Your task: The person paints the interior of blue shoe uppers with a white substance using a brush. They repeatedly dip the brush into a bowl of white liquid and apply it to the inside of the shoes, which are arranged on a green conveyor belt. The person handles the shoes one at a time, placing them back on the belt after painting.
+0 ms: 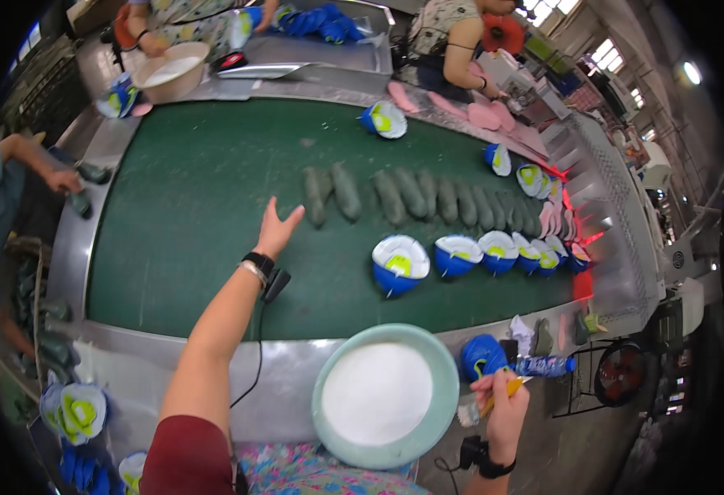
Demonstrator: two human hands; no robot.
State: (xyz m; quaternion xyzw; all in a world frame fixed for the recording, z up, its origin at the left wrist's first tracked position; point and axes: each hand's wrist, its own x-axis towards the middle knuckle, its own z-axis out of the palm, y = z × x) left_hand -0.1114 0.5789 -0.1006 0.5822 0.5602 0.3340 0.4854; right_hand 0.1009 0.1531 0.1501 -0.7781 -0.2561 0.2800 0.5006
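My left hand [275,228] is held over the green conveyor belt [189,198] with its fingers apart and nothing in them. It is nearest to the left end of a row of dark green shoe lasts [316,196]. My right hand [504,412] grips a yellow-handled brush [468,412], its pale bristles pointing left. Beside the brush stands a light green basin [444,396] of white liquid. Blue and white shoe uppers [400,266] with yellow-green patches sit in a line on the belt, below the lasts. Another blue upper [483,356] rests near my right hand.
A plastic bottle [543,366] lies right of the basin. Pink insoles [484,115] lie along the far edge. The belt's right end meets a metal machine [605,206] with red light. Co-workers sit across the belt, and another handles lasts at the left. A fan [620,373] stands at right.
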